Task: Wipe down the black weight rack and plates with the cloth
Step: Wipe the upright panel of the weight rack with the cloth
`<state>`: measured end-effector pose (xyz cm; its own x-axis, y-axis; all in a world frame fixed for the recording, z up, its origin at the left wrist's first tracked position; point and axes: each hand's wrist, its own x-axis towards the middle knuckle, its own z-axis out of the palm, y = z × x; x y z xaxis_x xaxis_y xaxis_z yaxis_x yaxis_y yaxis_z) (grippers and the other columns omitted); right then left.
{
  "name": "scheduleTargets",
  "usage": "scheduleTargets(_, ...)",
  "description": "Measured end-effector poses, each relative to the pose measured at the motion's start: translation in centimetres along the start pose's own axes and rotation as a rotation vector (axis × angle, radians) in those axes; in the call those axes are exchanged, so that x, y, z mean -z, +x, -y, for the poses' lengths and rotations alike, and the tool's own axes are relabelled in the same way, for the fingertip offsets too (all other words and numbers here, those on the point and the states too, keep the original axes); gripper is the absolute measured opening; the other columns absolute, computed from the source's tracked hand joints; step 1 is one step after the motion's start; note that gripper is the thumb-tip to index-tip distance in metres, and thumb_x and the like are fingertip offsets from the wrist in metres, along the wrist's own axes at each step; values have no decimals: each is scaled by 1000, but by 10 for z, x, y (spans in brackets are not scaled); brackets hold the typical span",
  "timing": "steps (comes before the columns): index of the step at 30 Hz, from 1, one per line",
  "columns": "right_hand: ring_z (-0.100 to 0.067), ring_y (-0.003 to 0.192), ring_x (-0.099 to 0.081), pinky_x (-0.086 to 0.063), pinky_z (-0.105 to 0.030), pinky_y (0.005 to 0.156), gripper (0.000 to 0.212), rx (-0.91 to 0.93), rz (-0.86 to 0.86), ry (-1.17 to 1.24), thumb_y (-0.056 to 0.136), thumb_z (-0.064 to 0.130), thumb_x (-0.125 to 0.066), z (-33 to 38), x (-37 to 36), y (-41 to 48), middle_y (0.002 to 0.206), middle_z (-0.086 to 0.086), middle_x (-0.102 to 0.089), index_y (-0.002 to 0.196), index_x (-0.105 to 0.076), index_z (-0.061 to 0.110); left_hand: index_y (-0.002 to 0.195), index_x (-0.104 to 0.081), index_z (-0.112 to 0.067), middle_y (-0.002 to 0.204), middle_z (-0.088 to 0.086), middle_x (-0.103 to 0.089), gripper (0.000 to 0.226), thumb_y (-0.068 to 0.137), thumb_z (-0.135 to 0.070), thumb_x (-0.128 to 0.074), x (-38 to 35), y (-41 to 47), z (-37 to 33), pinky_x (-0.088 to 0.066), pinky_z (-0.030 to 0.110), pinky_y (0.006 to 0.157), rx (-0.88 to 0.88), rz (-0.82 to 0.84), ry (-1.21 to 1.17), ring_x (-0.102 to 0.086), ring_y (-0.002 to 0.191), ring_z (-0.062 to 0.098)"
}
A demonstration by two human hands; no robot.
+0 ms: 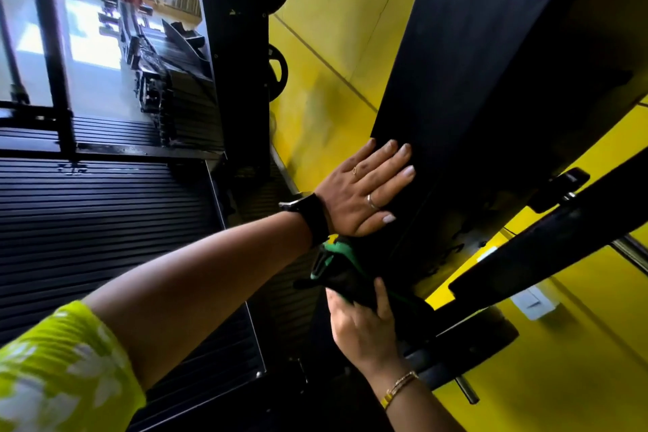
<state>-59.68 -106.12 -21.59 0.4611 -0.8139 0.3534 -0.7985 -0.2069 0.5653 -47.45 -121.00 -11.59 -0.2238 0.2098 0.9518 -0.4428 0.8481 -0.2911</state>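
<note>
1. Rack (473,63): a broad black beam lying under the left fingers and running on past their tips.
2. Wall (333,46): yellow, beside the beam and beyond the left fingertips.
3. Stack (105,221): black slatted weights on the wrist side of the left hand.
4. Left hand (357,193): fingers straight, slightly spread, pressed flat on the beam.
5. Right hand (364,330): thumb curled over the cloth, gripping it; the other fingers are hidden beneath.
6. Cloth (342,270): black and green, bunched between the right thumb and the left wrist, at the rack's lower face.
7. Plates (278,72): round, black, well apart from all the fingers.
</note>
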Motion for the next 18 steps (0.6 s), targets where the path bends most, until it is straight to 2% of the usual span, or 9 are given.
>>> scheduleTargets(2,-8,39,-51,-3,-42,122,38,25,5,1,73,9,-46,1,-11,-11,48,9,-58,80,-80,23,155,4,-10,163,6,9,62,104,-40,-14,-3,-15,-3,-7,41,122,-59,22,18,1,150,21)
scheduleTargets(5,-7,38,-50,-3,-41,122,37,44,10,17,73,12,-46,5,-24,-24,45,8,-56,78,-80,26,155,0,-11,163,6,5,61,104,-40,-18,-10,-47,-10,-8,41,122,-124,73,37,-3,150,22)
scheduleTargets(7,-7,50,-57,-6,-42,120,36,-5,-69,57,79,15,-48,5,-34,-25,57,9,-65,88,-80,29,155,-1,-11,163,5,6,61,104,-40,-17,-17,-66,-17,-8,41,122,-170,98,47,-2,150,21)
scheduleTargets(8,-6,62,-58,-7,-44,119,37,-47,-139,61,85,16,-46,6,-39,-22,70,11,-68,96,-78,30,155,0,-12,163,5,7,61,104,-40,-16,-20,-72,-21,-7,41,122,-174,102,40,-1,150,21)
scheduleTargets(10,-8,77,-47,-11,-51,116,36,-115,-262,28,92,20,-44,12,-54,-19,92,14,-62,109,-74,31,155,1,-11,163,5,8,60,104,-39,-15,-26,-79,-24,-6,41,122,-191,79,50,0,150,21)
scheduleTargets(13,-9,80,-44,-11,-57,114,34,-186,-411,-6,88,22,-50,23,-68,-7,90,20,-68,112,-72,31,155,4,-10,162,7,12,61,104,-39,-12,-29,-72,-19,-2,40,122,-223,59,61,4,150,21)
scheduleTargets(14,-8,84,-46,-9,-58,114,35,-221,-445,-32,87,22,-51,28,-77,-6,95,21,-70,113,-72,30,154,6,-10,162,12,9,62,103,-39,-12,-31,-71,-18,0,40,122,-236,55,66,6,150,21)
scheduleTargets(16,-8,96,-50,-7,-59,115,34,-254,-465,-105,84,21,-56,36,-88,-7,109,16,-70,113,-72,28,155,4,-8,154,23,-11,63,102,-40,-11,-26,-67,-15,1,39,121,-234,81,74,11,149,21)
scheduleTargets(18,-10,103,-48,-11,-60,113,30,-260,-383,-149,88,18,-54,45,-121,-16,109,11,-72,110,-74,25,150,-14,-2,143,24,-23,64,100,-42,-12,-33,-72,-17,-1,40,120,-199,76,44,12,148,22)
